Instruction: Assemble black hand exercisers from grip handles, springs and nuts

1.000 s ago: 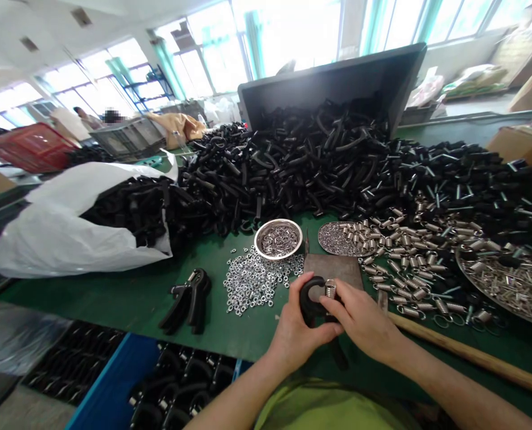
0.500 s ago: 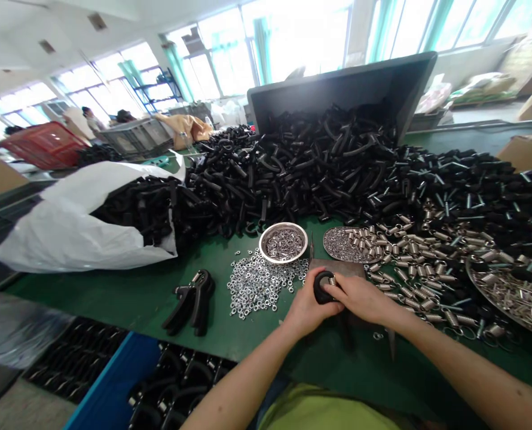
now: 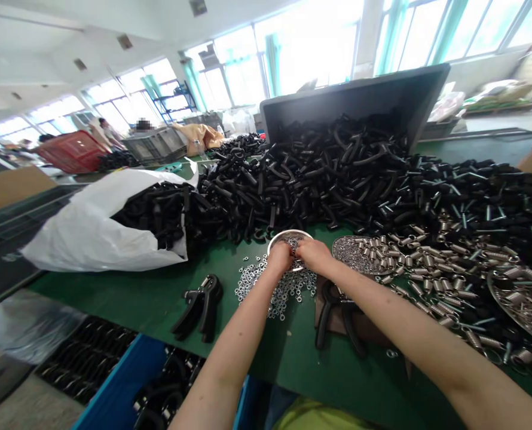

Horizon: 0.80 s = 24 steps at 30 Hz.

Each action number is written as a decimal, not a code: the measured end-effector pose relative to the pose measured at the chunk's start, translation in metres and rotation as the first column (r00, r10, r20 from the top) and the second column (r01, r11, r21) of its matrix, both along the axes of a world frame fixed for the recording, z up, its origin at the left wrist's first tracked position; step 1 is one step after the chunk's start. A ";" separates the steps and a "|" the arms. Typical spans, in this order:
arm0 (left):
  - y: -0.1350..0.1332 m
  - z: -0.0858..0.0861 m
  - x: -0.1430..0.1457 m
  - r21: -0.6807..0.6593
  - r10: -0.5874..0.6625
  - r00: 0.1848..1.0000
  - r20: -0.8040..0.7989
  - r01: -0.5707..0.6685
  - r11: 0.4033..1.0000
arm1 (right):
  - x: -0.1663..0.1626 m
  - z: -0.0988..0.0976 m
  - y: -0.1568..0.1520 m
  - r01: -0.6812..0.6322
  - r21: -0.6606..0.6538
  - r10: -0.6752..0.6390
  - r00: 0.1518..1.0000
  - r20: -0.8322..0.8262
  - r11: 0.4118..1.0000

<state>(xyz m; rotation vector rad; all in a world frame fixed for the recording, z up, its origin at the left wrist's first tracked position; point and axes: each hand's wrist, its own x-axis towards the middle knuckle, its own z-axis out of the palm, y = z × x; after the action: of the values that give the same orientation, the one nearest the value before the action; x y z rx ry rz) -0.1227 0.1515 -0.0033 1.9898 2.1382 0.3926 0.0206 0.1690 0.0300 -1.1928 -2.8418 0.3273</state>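
Note:
Both hands reach into a small round metal bowl [image 3: 275, 239] of steel rings at the middle of the green table [image 3: 135, 292]. My left hand [image 3: 280, 257] is closed at the bowl's near rim, fingers curled down. My right hand [image 3: 314, 255] pinches among the rings beside it. What either hand holds is too small to name. A black hand-grip exerciser [image 3: 338, 313] lies on a brown block [image 3: 373, 325] under my right forearm. Loose nuts [image 3: 257, 280] are scattered in front of the bowl.
A big heap of black handles [image 3: 338, 173] spills from a tipped grey bin [image 3: 360, 98]. A white bag [image 3: 91, 233] of handles lies left. Finished grippers [image 3: 201, 304] lie near the front. Springs [image 3: 427, 257] and metal trays [image 3: 521, 304] lie right. A blue crate [image 3: 118, 394] sits below.
Both hands let go of the black hand-grip, which now lies on the brown block, and moved forward into the metal bowl of rings. The camera tilted up slightly.

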 end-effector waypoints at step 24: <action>-0.048 0.003 0.016 0.113 0.027 0.817 0.576 -0.112 0.987 | 0.109 -0.009 -0.032 0.106 -0.209 -0.184 0.898 -0.400 0.972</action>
<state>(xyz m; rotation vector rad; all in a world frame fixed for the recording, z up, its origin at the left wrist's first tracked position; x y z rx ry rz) -0.1063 0.1034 -0.0003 1.5722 1.8238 1.0382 0.1293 0.1366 0.0213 -1.1842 -2.3792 0.7492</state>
